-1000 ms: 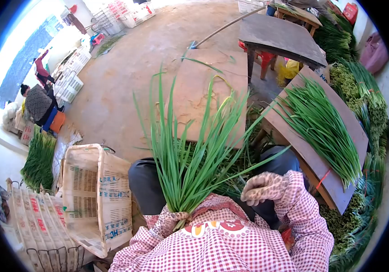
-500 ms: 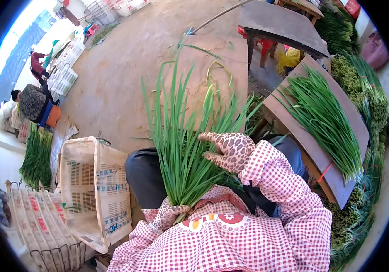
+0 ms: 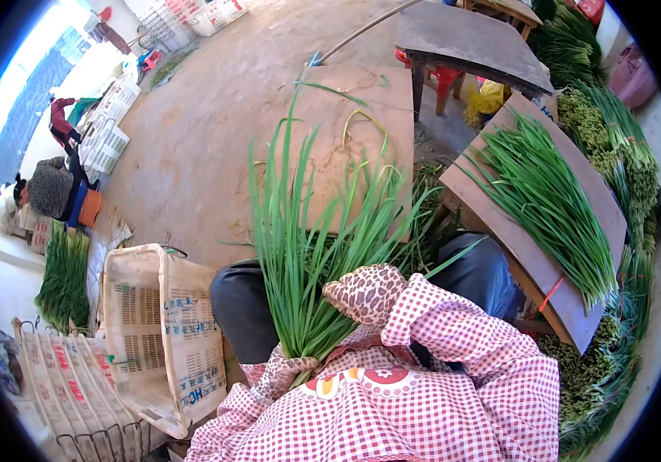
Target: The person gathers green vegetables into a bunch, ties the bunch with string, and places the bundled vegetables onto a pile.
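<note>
Low in front of my body, my left hand (image 3: 288, 371), in a leopard-print glove, is wrapped round the base of a bunch of green chives (image 3: 307, 285). The long leaves fan upward and away from me, some bent over to the right. My right hand (image 3: 367, 294), gloved the same way, is closed against the right side of the bunch, at about mid-height. Its fingertips touch the leaves, but what they hold, if anything, is hidden. One loose leaf sticks out past the right sleeve.
A board (image 3: 361, 115) with scattered leaf scraps lies ahead. To the right, a low table (image 3: 469, 185) bears a pile of chives (image 3: 546, 200). Tied bundles (image 3: 639, 169) line the right wall. A plastic crate (image 3: 199, 339) stands at my left. Two people work at far left.
My right hand has drawn down and toward me, its fingers going from stretched to closed. The left hand keeps its grip on the chives.
</note>
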### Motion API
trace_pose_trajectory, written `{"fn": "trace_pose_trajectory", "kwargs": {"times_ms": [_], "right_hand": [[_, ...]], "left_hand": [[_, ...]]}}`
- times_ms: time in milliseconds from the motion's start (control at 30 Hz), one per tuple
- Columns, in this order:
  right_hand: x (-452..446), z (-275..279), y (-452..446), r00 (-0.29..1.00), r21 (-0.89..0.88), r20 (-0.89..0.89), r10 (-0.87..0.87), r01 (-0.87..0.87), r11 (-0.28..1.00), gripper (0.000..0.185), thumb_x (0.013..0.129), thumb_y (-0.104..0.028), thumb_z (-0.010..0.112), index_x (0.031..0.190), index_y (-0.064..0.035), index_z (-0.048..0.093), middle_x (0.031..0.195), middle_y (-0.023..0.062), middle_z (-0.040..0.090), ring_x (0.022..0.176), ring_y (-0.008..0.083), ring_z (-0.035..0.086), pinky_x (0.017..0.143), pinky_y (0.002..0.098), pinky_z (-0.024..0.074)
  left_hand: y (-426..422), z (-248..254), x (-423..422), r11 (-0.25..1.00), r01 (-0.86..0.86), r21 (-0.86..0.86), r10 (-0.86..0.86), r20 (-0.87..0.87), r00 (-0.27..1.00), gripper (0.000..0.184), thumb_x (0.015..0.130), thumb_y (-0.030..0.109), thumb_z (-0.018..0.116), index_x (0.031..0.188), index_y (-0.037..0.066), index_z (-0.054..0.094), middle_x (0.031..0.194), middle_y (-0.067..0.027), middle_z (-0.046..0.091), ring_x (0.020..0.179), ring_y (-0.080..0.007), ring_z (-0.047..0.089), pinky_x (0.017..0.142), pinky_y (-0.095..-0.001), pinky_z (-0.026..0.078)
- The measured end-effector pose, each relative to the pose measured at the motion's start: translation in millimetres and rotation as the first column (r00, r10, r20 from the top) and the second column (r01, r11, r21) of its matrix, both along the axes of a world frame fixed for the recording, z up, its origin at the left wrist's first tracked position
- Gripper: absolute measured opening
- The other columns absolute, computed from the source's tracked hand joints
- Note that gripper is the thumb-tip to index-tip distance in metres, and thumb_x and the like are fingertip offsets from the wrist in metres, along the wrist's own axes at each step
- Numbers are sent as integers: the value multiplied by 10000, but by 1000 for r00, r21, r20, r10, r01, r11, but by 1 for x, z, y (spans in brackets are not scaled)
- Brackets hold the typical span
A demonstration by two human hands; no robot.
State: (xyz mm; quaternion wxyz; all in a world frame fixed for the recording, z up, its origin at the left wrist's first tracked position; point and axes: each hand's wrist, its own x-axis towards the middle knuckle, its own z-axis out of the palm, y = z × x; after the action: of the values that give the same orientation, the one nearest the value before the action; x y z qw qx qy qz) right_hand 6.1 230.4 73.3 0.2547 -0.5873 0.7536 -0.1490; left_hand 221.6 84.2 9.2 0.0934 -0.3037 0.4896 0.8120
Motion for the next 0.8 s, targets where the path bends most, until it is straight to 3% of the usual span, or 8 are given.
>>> {"fn": "trace_pose_trajectory", "kwargs": {"times_ms": [67, 133, 167, 233, 400, 500, 567, 800], "right_hand": [[11, -30, -4, 938, -312, 307, -160, 258, 915, 274, 901, -207, 465, 1085, -33, 572, 961, 160, 624, 869, 285, 618, 753, 350, 515], [10, -48, -3, 889, -552, 336, -312, 454, 699, 234, 885, -198, 510, 1013, -26, 603, 923, 152, 631, 853, 264, 623, 768, 346, 516], [1, -38, -4, 851, -538, 399, -341, 518, 665, 232, 884, -213, 520, 992, -29, 609, 895, 154, 631, 848, 261, 623, 754, 344, 514], [-14, -10, 9, 751, -426, 554, -358, 626, 653, 273, 880, -271, 527, 1023, -58, 618, 980, 142, 624, 941, 278, 589, 855, 365, 474], [-89, -21, 38, 778, -613, 269, -568, 593, 522, 150, 816, -179, 619, 918, -76, 655, 915, 128, 617, 859, 264, 596, 813, 354, 481], [-105, 17, 43, 649, -713, -357, -672, 275, 645, 173, 827, -150, 591, 966, -58, 640, 1013, 168, 598, 974, 267, 565, 900, 381, 438], [-104, 37, 24, 860, -81, 237, -453, 482, 873, 241, 876, -203, 516, 1059, -73, 602, 1075, 163, 583, 1029, 284, 546, 934, 378, 417], [-71, 0, -27, 987, 30, 152, 50, -55, 998, 441, 867, -358, 527, 1213, -86, 505, 1165, 153, 550, 1092, 290, 515, 960, 371, 392]], "left_hand": [[-7, -7, 9, 990, -38, 137, 43, -33, 999, 524, 731, -51, 635, 1209, -4, 426, 996, -147, 583, 824, -214, 596, 736, -315, 519], [-15, -11, 22, 966, -82, 246, 102, -67, 993, 537, 714, -62, 633, 1205, 10, 430, 998, -147, 578, 787, -216, 592, 673, -331, 513], [-16, -6, 25, 927, -115, 356, 159, -95, 983, 551, 698, -74, 632, 1202, 24, 434, 1001, -148, 573, 749, -219, 588, 610, -348, 507], [-24, 12, 27, 973, -154, 172, 176, -115, 978, 516, 686, -62, 629, 1163, 25, 450, 959, -171, 570, 663, -214, 568, 573, -338, 490], [-46, 42, 21, 983, -175, 57, 181, -122, 976, 522, 689, -56, 628, 1172, 27, 445, 960, -170, 570, 671, -211, 571, 576, -335, 497], [-48, 40, 0, 989, -149, 23, 151, -98, 984, 526, 692, -53, 627, 1177, 29, 442, 960, -169, 570, 676, -209, 572, 577, -333, 501], [-46, 36, -15, 992, -123, 4, 123, -80, 989, 528, 693, -50, 627, 1181, 30, 440, 960, -169, 570, 680, -208, 573, 578, -332, 504], [-42, 27, -44, 996, -85, -22, 83, -62, 995, 537, 698, -42, 626, 1193, 33, 432, 961, -167, 570, 691, -204, 576, 582, -328, 513]]}}
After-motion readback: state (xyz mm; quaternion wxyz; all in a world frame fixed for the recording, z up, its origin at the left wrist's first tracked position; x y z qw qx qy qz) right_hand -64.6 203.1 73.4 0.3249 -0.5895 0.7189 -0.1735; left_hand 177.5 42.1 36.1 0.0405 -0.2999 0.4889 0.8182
